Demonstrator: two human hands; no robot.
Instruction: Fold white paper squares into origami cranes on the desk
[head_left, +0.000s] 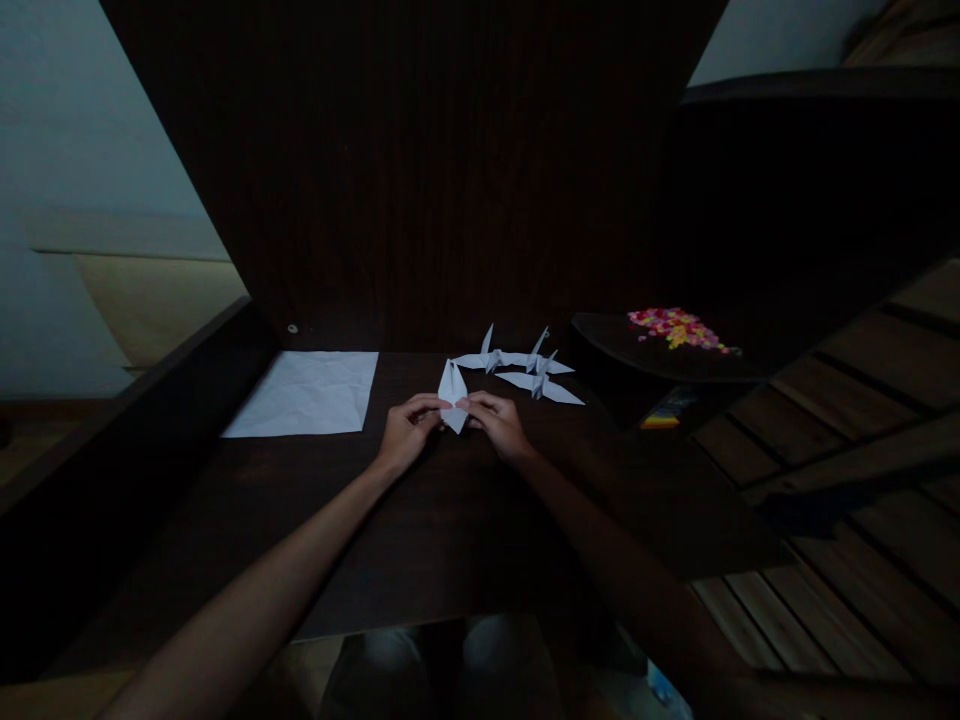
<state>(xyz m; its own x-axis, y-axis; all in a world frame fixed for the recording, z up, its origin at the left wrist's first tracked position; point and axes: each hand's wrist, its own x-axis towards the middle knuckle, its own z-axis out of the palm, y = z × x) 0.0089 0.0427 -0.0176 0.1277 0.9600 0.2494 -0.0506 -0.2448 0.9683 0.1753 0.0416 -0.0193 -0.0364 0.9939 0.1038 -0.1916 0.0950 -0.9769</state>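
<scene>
A partly folded white origami paper [453,385] is held upright over the dark desk, its two narrow points facing away from me. My left hand [409,428] pinches its left edge between thumb and fingers. On the opposite edge, my right hand [496,420] grips it the same way, the thumb lying on the front face. Just beyond and to the right stand several folded paper cranes [538,384] with wings spread. To the left, a creased white sheet of paper [307,393] lies flat.
The dark wooden desk [300,540] has a raised side panel [135,430] on the left and a tall back panel [420,180]. At right, small pink, red and yellow pieces [679,330] lie on a dark raised shelf. Wooden slats [810,620] extend beyond it.
</scene>
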